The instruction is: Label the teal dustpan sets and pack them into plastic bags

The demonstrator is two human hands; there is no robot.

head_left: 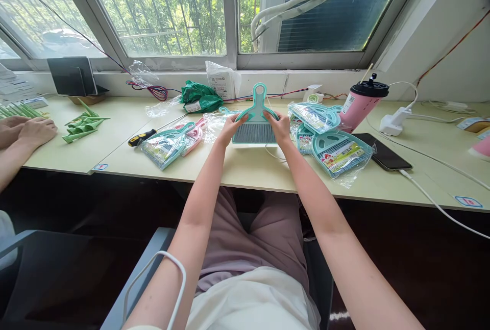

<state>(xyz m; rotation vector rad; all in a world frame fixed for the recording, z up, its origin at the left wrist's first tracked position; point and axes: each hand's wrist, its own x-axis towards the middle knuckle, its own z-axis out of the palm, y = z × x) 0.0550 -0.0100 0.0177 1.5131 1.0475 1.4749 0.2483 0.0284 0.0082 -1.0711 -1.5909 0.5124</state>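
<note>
Smooth plastic brush (259, 114), rough bristles (254, 134)

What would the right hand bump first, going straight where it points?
The teal brush comes first; the right hand holds it. Beyond, perhaps the white wall, though depth is unclear.

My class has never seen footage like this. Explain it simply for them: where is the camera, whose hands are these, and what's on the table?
There is no machine here. The single picture comes from a camera worn on a person's head, facing forward and down. The wearer's left hand and right hand together hold a teal brush, bristles down, above the table. On the table are packaged teal items on both sides, a screwdriver, a green bag, a phone and a pink cup. At far left, another person's hands rest near green pieces.
</note>
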